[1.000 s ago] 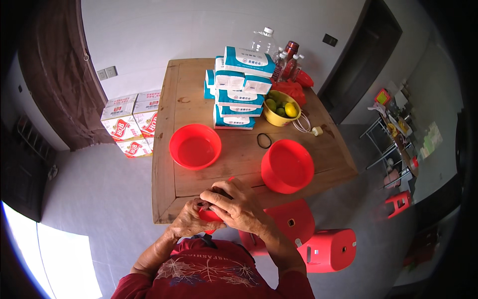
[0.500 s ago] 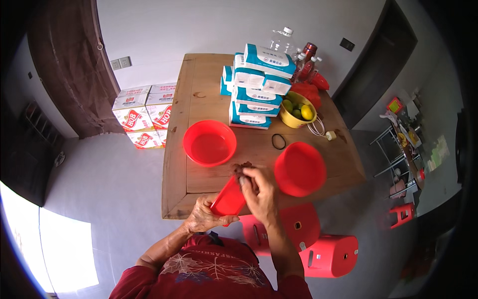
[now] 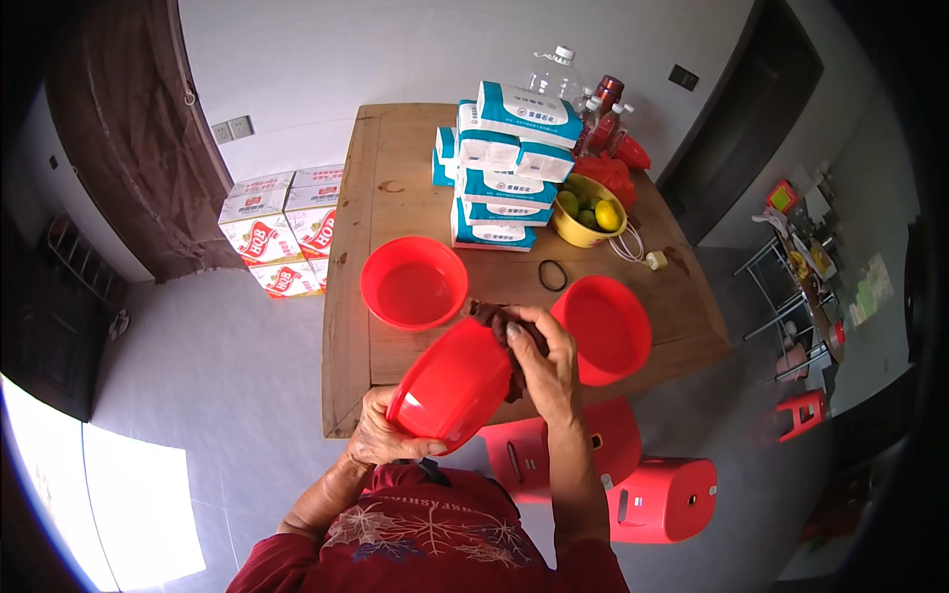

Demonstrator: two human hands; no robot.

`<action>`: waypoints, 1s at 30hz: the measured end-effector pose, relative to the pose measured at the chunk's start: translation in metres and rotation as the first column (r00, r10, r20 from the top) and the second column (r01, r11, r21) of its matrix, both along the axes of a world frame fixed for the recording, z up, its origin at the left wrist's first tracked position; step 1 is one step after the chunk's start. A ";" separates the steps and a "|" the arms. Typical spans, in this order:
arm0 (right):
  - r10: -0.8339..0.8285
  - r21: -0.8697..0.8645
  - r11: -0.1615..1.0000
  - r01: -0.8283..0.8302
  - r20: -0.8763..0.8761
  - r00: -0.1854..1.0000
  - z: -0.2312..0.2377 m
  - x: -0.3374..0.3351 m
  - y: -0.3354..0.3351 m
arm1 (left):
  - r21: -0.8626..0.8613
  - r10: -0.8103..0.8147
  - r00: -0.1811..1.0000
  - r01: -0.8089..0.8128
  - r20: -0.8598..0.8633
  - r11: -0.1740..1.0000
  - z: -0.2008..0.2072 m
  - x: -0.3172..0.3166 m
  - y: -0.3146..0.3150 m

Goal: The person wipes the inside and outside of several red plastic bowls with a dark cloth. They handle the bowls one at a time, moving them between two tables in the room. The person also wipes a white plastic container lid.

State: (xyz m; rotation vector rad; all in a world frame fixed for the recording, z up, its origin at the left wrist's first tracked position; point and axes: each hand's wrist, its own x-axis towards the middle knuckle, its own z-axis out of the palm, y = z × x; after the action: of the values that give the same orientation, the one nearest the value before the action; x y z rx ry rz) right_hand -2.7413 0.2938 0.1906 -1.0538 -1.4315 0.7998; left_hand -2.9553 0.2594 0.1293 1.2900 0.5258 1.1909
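Observation:
A red plastic bowl (image 3: pixel 450 385) is tilted up in front of me, its outer side in view. My left hand (image 3: pixel 384 431) grips its lower left rim, thumb along the near edge. At the far right edge my right hand (image 3: pixel 544 361) presses a dark brown cloth (image 3: pixel 491 314) against the bowl, fingers closed round the cloth. Beyond the bowl, a second red bowl (image 3: pixel 414 284) rests on the wooden table (image 3: pixel 395 212). A third red bowl (image 3: pixel 605 330) stands to the right of my right hand. The held bowl's inside is hidden.
Tissue packs (image 3: pixel 504 185) are stacked at the table's back, beside a yellow bowl of fruit (image 3: pixel 583 227). A black band (image 3: pixel 553 276) and a white cable plug (image 3: pixel 655 260) lie nearby. Red stools (image 3: pixel 664 501) stand under the near right edge. Cartons (image 3: pixel 267 232) are on the floor left.
The held bowl has turned from nearly edge-on to showing its broad outer side. My right hand and the cloth have shifted right along its edge.

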 end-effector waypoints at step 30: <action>-0.429 0.301 0.888 0.349 0.264 0.864 -0.091 -0.051 -0.047 | -0.444 0.344 0.791 -0.103 0.506 0.890 -0.019 0.008 0.006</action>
State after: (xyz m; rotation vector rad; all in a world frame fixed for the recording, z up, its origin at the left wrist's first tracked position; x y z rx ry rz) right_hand -2.7922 0.2472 0.0997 -1.2686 -1.4715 0.1492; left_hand -2.9473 0.2652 0.1100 0.4758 0.4468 1.5076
